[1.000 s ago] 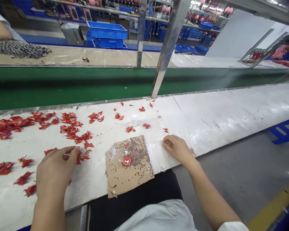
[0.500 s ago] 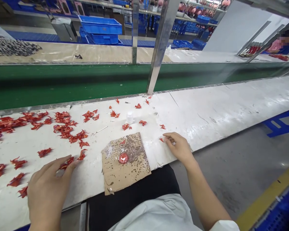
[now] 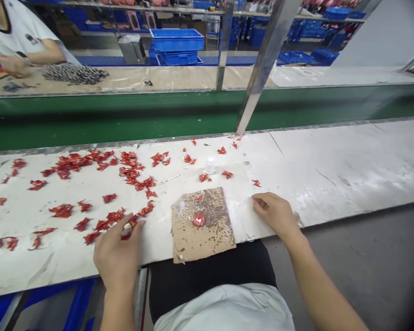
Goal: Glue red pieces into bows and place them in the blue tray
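Observation:
My left hand (image 3: 119,255) rests at the table's near side, thumb and fingers curled round a crumpled, shiny red foil piece (image 3: 133,220). To its right lies a brown cardboard sheet (image 3: 186,246) with glossy wet spots. A small round red cap-like disc (image 3: 199,219) sits on the sheet, with a tiny red scrap (image 3: 198,197) above it. Right of the cardboard is my right hand (image 3: 276,215), its thumb and fingertips pinched together just above the table; whatever is between them is hidden. A loose red piece (image 3: 256,183) lies just beyond those fingertips.
Many red pieces (image 3: 74,162) lie scattered over the left of the white table (image 3: 345,151). A small clear bottle (image 3: 210,164) and a thin stick (image 3: 170,178) are behind the cardboard. A metal post (image 3: 257,87) rises at the far edge. Across the green belt (image 3: 141,115) sits another person.
The view has swung left, bringing the person across the belt into sight. The red scrap by my right fingertips no longer shows on the table, and those fingers are closed tighter.

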The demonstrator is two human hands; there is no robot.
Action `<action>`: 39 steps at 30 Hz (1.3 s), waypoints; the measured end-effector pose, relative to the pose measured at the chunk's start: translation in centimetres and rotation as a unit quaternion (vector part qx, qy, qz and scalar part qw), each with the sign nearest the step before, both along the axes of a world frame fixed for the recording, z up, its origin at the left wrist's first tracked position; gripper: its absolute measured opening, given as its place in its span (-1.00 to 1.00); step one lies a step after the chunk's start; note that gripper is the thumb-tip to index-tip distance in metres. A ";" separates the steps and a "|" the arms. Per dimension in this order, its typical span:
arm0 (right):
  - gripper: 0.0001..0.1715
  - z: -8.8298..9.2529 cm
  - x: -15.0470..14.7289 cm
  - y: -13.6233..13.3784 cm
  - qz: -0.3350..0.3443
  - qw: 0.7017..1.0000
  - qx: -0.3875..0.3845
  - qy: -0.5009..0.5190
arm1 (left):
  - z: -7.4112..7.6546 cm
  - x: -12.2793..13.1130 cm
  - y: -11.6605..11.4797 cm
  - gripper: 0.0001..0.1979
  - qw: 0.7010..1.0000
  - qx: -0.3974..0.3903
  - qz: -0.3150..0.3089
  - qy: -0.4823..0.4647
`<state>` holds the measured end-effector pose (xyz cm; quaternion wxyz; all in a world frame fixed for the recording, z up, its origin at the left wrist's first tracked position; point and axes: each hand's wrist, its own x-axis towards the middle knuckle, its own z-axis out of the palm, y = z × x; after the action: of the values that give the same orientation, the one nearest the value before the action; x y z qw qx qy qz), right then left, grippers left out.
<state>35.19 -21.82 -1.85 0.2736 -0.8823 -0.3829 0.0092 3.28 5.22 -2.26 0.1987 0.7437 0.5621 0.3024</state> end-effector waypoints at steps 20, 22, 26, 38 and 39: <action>-0.84 3.5 -9.7 8.2 0.172 0.916 0.143 0.334 | 2.9 -0.4 -2.0 -0.60 0.853 -0.231 0.040 -0.466; -0.84 3.2 -9.8 8.4 0.168 0.916 0.141 0.335 | 3.0 -0.6 -2.0 -0.55 0.839 -0.261 0.035 -0.476; -0.84 2.5 -10.0 8.6 0.169 0.927 0.135 0.308 | 3.1 -0.7 -2.5 -0.62 0.809 -0.299 0.044 -0.503; -0.83 1.7 -10.6 7.6 0.191 0.936 0.173 0.240 | 3.2 0.4 -4.2 -0.63 0.772 -0.341 0.052 -0.534; -0.83 1.7 -10.7 7.5 0.193 0.934 0.177 0.243 | 3.3 0.6 -4.4 -0.64 0.764 -0.350 0.052 -0.540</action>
<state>24.52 -14.35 -0.17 0.5029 -0.6998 -0.4626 0.2083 3.88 0.80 0.99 0.6998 0.3057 0.4666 0.4463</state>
